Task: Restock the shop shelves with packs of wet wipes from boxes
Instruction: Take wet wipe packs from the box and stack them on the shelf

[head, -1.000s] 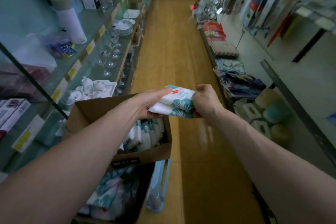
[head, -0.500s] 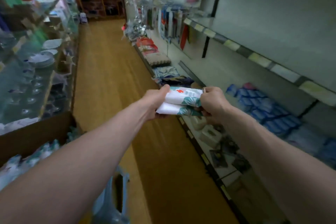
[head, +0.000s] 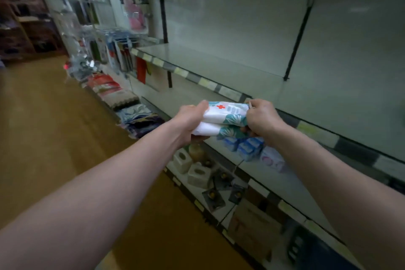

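White packs [head: 225,116] there, a teal leaf print sweeping over one end, a small red cross on the top one; behind them the shelf [head: 219,59] is pale grey-green, plain all over; its edge strip [head: 210,83] runs pale yellow tags against dark grey, turn and turn about; a black bracket [head: 299,35] up the back panel; lower down, blue boxes [head: 247,147] with white patches, then a pinkish-lilac pack [head: 271,160]; cream tissue boxes [head: 182,161] beneath; the floor [head: 54,138] a warm amber brown; far off, red bags [head: 103,81], a bright pink hanging item [head: 135,17], a dark brown cabinet [head: 19,17].
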Motion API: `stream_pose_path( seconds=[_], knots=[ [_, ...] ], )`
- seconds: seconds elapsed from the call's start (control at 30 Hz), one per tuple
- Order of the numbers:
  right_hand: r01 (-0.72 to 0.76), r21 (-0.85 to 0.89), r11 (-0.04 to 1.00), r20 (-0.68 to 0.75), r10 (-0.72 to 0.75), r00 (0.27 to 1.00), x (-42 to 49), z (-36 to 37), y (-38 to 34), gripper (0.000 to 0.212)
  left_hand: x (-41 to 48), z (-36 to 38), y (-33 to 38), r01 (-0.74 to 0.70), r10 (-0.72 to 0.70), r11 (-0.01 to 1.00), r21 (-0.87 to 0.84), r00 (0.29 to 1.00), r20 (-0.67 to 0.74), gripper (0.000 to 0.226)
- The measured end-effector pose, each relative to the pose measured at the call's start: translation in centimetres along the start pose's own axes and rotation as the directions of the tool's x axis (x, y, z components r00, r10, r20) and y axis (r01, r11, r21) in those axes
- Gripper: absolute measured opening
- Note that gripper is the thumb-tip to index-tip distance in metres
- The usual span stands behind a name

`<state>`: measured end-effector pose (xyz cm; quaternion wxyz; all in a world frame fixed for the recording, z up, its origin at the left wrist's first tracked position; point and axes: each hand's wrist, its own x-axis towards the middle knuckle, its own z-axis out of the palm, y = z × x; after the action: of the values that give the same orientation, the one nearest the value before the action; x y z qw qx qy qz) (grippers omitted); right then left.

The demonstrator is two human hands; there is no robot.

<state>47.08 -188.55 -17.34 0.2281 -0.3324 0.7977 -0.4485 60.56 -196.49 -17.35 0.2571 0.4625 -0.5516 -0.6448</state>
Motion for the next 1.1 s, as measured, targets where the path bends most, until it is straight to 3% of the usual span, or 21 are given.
stream_pose_path(
  seconds=[0.2,0.37,0.67,0.9,1.1],
  knots=[
    [-0.053,-0.031,0.998,-0.196,0.046,0.980,3.5,-7.5,2.0,0.033,3.3,8.7,3.2,-0.069,0.059,0.995,0.070,0.988,0.146,0.028],
    [-0.199,-0.086,0.976,-0.302,0.165,0.939,5.6,-13.2,2.5,0.025,5.9,15.1,5.4,-0.062,0.050,0.997,0.036,0.965,0.257,0.033],
    [-0.235,0.038,0.971,-0.478,0.224,0.849,6.3,-21.7,7.4,0.020,6.9,25.4,7.1,-0.013,-0.027,0.997,0.076,0.862,0.506,0.028],
    [-0.237,0.093,0.967,-0.596,0.245,0.765,5.3,-29.4,12.0,0.026,5.0,34.1,7.5,-0.015,-0.053,0.994,0.106,0.791,0.609,0.029],
    [-0.245,0.041,0.969,-0.673,0.208,0.710,4.9,-35.8,15.3,0.040,2.8,40.7,8.1,-0.007,-0.089,0.990,0.144,0.754,0.650,0.025]
  ],
)
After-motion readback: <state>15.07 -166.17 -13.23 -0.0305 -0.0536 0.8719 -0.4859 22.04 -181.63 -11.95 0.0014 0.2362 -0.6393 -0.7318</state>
